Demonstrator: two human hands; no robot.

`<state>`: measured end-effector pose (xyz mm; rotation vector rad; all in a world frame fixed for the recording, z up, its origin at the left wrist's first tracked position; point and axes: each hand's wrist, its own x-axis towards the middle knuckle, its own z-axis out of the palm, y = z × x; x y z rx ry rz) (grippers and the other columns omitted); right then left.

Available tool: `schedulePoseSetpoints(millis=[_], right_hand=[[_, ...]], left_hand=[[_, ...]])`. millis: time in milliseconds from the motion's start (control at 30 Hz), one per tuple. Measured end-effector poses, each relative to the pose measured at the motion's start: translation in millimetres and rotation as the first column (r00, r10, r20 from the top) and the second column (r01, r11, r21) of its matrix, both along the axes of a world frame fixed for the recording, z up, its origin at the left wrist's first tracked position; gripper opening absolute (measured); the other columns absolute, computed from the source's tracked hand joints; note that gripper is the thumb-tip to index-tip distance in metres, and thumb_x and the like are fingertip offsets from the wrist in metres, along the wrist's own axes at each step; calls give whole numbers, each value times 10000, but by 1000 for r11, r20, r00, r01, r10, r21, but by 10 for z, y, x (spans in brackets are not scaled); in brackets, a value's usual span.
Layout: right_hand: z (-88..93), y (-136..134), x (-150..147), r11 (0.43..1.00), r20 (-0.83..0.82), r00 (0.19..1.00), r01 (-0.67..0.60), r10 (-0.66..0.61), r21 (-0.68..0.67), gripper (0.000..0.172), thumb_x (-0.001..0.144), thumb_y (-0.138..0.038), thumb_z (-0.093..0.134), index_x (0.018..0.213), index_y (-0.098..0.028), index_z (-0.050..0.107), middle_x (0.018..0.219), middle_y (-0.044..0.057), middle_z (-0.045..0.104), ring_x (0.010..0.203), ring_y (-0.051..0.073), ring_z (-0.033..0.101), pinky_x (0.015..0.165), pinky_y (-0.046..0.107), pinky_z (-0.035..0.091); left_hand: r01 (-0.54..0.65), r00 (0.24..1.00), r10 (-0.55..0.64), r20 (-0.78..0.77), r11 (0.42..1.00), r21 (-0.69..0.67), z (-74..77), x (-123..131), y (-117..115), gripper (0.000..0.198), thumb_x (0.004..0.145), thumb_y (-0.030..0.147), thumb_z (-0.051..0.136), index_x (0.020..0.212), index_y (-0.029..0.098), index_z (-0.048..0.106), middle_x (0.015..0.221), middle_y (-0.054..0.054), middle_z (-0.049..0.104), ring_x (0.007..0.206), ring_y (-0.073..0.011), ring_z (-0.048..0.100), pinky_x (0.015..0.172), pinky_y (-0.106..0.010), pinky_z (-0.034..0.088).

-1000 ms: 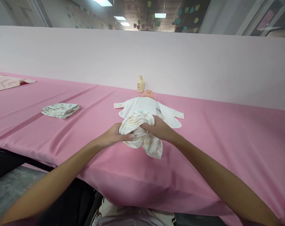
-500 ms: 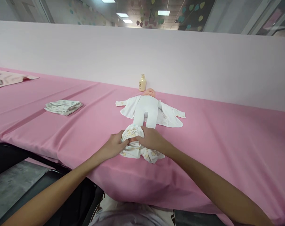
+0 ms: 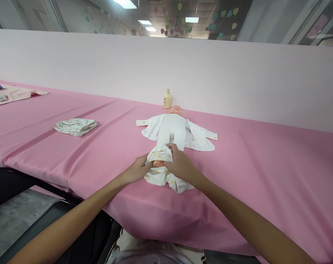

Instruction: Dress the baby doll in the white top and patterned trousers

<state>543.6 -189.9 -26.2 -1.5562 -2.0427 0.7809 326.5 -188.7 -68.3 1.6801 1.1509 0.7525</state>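
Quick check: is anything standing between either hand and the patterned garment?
Nothing visible: the left hand and right hand both hold the patterned garment. A pinkish doll part, probably a foot, shows between them. The pump bottle stands farther back.

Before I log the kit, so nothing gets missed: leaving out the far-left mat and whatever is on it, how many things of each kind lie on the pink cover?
Pump bottle: 1
Doll: 1
White long-sleeved top: 1
Patterned garment, held by the left hand and right hand: 1
Folded cloth bundle: 1
Total: 5
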Motion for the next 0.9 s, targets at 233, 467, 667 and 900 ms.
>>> schedulePoseSetpoints(millis=[233, 467, 667, 900], right_hand=[[43, 270, 155, 999, -265, 964, 24, -10, 49, 537, 867, -327, 674, 1389, -250, 578, 1218, 52, 745, 1099, 279, 702, 909, 409, 544], [111, 603, 223, 996, -318, 946, -51, 70, 67, 252, 862, -316, 643, 1095, -229, 686, 985, 23, 754, 907, 258, 683, 787, 395, 541], [117, 698, 476, 950, -258, 917, -314, 304, 3, 475, 878, -361, 756, 1321, -237, 636, 1224, 63, 741, 1099, 299, 679, 931, 448, 546], [-45, 626, 642, 916, -356, 872, -391, 336, -94, 509, 969, -562, 742, 1389, -316, 593, 1298, 53, 678, 1166, 283, 620, 1018, 448, 510]], left_hand=[[-184, 967, 163, 199, 978, 96, -12, 119, 244, 539, 988, 555, 616, 1366, 200, 471, 1347, -148, 668, 1187, -301, 684, 929, -411, 597], [-166, 956, 140, 259, 983, 82, 52, 167, 616, 487, 965, 520, 650, 1306, 176, 599, 1263, -139, 744, 1156, -327, 705, 914, -420, 591], [-13, 980, -13, 197, 991, 131, 12, 32, 754, 518, 981, 592, 652, 1295, 181, 656, 1312, -130, 728, 1227, -347, 670, 1031, -452, 550], [296, 955, -297, -21, 937, 185, 50, -369, 870, 481, 1008, 468, 683, 1441, 285, 582, 1530, -120, 528, 1423, -327, 476, 1164, -498, 453]])
